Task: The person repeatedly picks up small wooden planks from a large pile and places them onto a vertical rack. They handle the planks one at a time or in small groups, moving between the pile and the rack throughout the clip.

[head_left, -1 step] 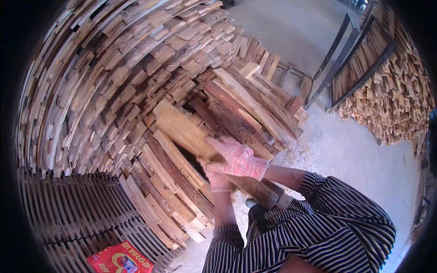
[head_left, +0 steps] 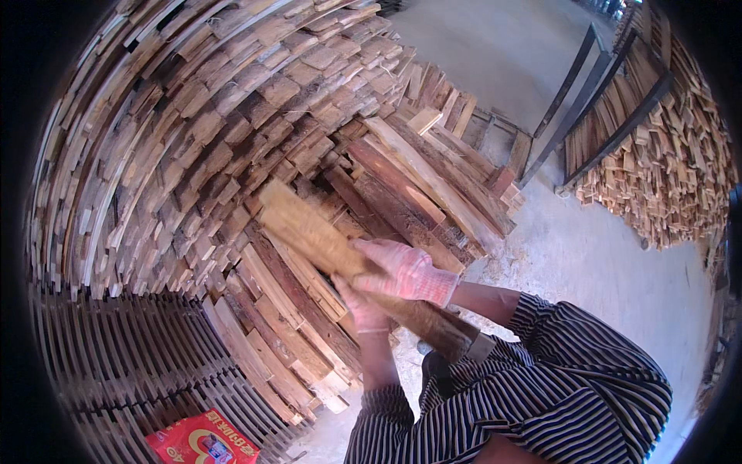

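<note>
A long wooden board lies slantwise between my hands, its yellowish far end against the plank wall and its darker near end by my knees. My right hand, in a pink-and-white knitted glove, grips the board's middle from above. Just nearer, my left hand, gloved likewise, is closed on the board's lower left side; some of its fingers are hidden. The far part of the board is slightly blurred. Beneath it lie rough, bark-edged planks, and more planks rest to its right.
A tall wall of stacked planks curves along the left. Dark slats stand below it, with a red package on them. At the right are a dark metal frame, a heap of wood pieces and pale concrete floor.
The board has shifted slightly and swung a little downward at its far end. Both hands keep hold of it and have barely moved.
</note>
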Demonstrator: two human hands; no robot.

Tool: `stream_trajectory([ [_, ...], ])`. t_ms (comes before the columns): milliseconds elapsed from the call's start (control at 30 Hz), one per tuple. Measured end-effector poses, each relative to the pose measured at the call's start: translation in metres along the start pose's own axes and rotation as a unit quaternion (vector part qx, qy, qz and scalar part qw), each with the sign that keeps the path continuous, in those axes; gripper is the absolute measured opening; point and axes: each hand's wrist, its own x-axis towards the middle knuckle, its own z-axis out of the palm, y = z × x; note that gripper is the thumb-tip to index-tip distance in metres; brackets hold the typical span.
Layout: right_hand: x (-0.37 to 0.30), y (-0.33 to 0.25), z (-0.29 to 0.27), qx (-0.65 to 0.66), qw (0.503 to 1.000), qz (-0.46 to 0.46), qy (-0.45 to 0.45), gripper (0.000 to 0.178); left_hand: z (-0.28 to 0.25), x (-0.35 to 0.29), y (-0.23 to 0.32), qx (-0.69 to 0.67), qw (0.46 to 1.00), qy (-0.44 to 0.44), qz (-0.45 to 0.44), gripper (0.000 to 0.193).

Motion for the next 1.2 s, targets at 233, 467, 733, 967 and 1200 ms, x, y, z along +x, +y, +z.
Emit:
stream_trajectory([
  [233, -0.022, 0.08, 0.017, -0.278, 0.937, 0.199, 0.074, 0.086, -0.063, -0.058, 0.041, -0.327, 0.942, 0.076, 0.012, 0.072],
  [467, -0.031, 0.12, 0.028, -0.199, 0.958, 0.199, 0.06, 0.085, -0.131, -0.075, 0.055, -0.197, 0.937, 0.287, 0.024, 0.072],
  [733, -0.029, 0.14, -0.073, -0.004, 0.982, 0.094, 0.164, 0.075, -0.161, -0.07, 0.048, -0.191, 0.954, 0.224, 0.055, 0.057],
  [967, 0.074, 0.22, -0.13, -0.155, 0.962, 0.184, 0.13, 0.091, -0.163, -0.064, 0.049, -0.219, 0.945, 0.238, 0.055, 0.065],
  [1200, 0.076, 0.22, -0.161, -0.083, 0.968, 0.23, 0.054, 0.086, -0.163, -0.068, 0.049, -0.235, 0.923, 0.305, 0.023, 0.07],
])
